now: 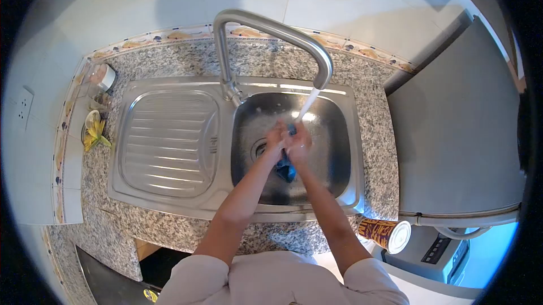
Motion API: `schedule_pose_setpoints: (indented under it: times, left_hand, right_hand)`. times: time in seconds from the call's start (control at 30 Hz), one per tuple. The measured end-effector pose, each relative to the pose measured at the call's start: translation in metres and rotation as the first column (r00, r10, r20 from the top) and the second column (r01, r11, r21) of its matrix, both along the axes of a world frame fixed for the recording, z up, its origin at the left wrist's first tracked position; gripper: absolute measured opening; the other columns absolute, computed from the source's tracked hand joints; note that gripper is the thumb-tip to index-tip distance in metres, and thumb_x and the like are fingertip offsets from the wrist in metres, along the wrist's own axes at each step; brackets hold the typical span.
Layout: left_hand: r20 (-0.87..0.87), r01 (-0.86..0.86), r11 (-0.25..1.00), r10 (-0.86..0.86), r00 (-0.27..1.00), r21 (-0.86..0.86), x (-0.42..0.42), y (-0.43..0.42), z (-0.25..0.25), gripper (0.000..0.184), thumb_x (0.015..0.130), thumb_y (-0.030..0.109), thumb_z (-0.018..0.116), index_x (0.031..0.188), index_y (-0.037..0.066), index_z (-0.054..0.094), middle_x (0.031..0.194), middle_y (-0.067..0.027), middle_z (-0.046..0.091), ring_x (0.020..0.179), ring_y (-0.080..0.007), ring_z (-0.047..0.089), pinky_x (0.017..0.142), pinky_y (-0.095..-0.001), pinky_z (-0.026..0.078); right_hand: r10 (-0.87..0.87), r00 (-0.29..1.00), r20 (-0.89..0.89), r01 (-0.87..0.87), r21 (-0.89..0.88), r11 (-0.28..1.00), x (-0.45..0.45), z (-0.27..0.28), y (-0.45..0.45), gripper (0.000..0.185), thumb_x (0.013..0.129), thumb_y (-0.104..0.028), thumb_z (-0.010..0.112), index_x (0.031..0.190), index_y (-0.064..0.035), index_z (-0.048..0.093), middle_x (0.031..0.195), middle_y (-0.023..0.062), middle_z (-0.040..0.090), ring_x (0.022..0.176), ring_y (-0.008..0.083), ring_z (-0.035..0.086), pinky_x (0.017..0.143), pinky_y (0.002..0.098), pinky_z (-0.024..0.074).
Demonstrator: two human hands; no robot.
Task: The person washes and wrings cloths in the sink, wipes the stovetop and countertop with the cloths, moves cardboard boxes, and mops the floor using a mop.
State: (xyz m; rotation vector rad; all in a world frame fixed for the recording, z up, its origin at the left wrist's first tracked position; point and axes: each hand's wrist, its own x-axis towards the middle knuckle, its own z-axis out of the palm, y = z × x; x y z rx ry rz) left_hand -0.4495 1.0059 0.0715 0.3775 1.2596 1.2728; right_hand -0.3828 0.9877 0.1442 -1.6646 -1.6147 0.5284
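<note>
Water runs from the curved tap (277, 30) down onto my hands, over the sink basin (328, 175). My left hand (276, 136) and my right hand (298, 142) are close together, both closed around a wet blue and black item (285, 170). Part of the item hangs below my hands and a bit shows between them at the top; what it is cannot be made out. The drain (258, 149) lies just left of my hands, partly hidden by my left wrist.
A ribbed steel drainboard (169, 141) lies left of the basin. Glass jars (102, 77) and a yellow flower (95, 135) stand at the far left. A printed can (384, 235) is at the lower right, beside a tall grey appliance (452, 129).
</note>
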Motion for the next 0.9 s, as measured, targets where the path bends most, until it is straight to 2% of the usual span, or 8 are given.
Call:
schedule_pose_setpoints:
  times: [0.1,0.17,0.23,0.3,0.57,0.67,0.73,0.9]
  left_hand:
    - [0.182,0.136,0.991,-0.135,0.974,0.007,-0.009,-0.01,0.021,0.04,0.09,0.042,0.049,0.094,0.004,0.062,0.08,-0.0019,0.058,0.071,-0.012,0.053,0.065,-0.0276,0.044]
    - [0.178,0.196,0.973,-0.215,0.96,0.119,-0.025,-0.02,0.031,0.042,0.088,0.043,0.052,0.099,0.003,0.061,0.085,-0.0038,0.06,0.078,-0.0124,0.055,0.072,-0.0268,0.044]
    - [-0.448,0.553,0.827,-0.459,0.768,0.1,-0.039,-0.034,0.036,0.047,0.086,0.045,0.053,0.103,0.001,0.06,0.088,-0.0058,0.062,0.082,-0.0123,0.057,0.077,-0.0263,0.043]
    - [-0.325,0.486,0.866,-0.429,0.843,0.119,-0.04,-0.027,0.013,0.042,0.086,0.044,0.052,0.097,0.004,0.06,0.084,-0.0049,0.062,0.078,-0.0138,0.058,0.071,-0.0267,0.046]
    - [0.608,0.078,0.963,-0.224,0.762,0.258,-0.017,-0.007,-0.059,0.04,0.088,0.043,0.049,0.091,0.005,0.06,0.086,-0.0059,0.062,0.083,-0.0162,0.059,0.071,-0.0318,0.046]
    - [0.356,0.098,0.995,-0.086,0.931,-0.015,-0.014,-0.012,-0.034,0.041,0.088,0.044,0.048,0.094,0.005,0.061,0.087,-0.0104,0.064,0.086,-0.024,0.062,0.071,-0.0377,0.047]
    - [-0.754,0.339,0.94,-0.25,0.608,-0.039,-0.024,-0.023,-0.009,0.04,0.088,0.039,0.047,0.094,0.002,0.06,0.085,-0.018,0.064,0.08,-0.0309,0.062,0.07,-0.0425,0.048]
    - [-0.853,0.547,0.803,-0.441,0.279,-0.236,-0.026,-0.044,-0.029,0.038,0.085,0.041,0.049,0.103,0.009,0.061,0.098,-0.021,0.061,0.094,-0.0397,0.057,0.08,-0.0469,0.044]
  right_hand:
    - [0.04,0.998,-0.047,-0.046,-0.129,0.991,0.023,-0.012,0.022,0.035,0.079,-0.036,0.059,0.089,-0.0029,0.063,0.08,0.0165,0.064,0.076,0.0304,0.062,0.068,0.0386,0.0468]
    - [0.077,0.708,-0.702,-0.284,-0.183,0.941,0.044,-0.025,0.044,0.022,0.081,-0.024,0.059,0.086,-0.0028,0.062,0.074,0.0074,0.062,0.067,0.0179,0.06,0.062,0.0305,0.0465]
    - [-0.024,0.53,-0.848,-0.273,-0.198,0.941,0.046,-0.007,0.042,0.016,0.081,-0.019,0.059,0.083,-0.0031,0.062,0.071,0.0033,0.06,0.064,0.0129,0.056,0.059,0.027,0.0447]
    - [-0.13,0.315,-0.94,-0.265,-0.219,0.939,0.043,-0.003,0.039,0.01,0.081,-0.013,0.059,0.079,-0.0034,0.061,0.068,-0.0007,0.057,0.061,0.0079,0.053,0.056,0.0236,0.0428]
    - [0.292,0.955,0.062,-0.298,0.177,0.938,0.004,-0.011,-0.013,0.02,0.075,-0.024,0.063,0.074,-0.0041,0.06,0.068,0.0147,0.061,0.065,0.0341,0.061,0.062,0.0413,0.047]
    - [0.222,0.947,0.232,-0.163,-0.249,0.955,0.023,-0.012,0.01,0.024,0.073,-0.022,0.062,0.09,-0.0042,0.06,0.087,0.0167,0.063,0.082,0.0379,0.06,0.072,0.0437,0.0468]
    - [0.305,0.901,0.308,-0.21,-0.305,0.929,0.037,-0.014,0.018,0.03,0.073,-0.021,0.061,0.099,-0.0042,0.057,0.099,0.0181,0.06,0.091,0.0386,0.057,0.078,0.0448,0.0453]
    - [0.561,0.765,0.317,-0.375,-0.49,0.787,0.013,-0.011,0.033,0.05,0.075,-0.016,0.057,0.121,-0.0016,0.043,0.128,0.021,0.043,0.116,0.0406,0.042,0.096,0.0445,0.0372]
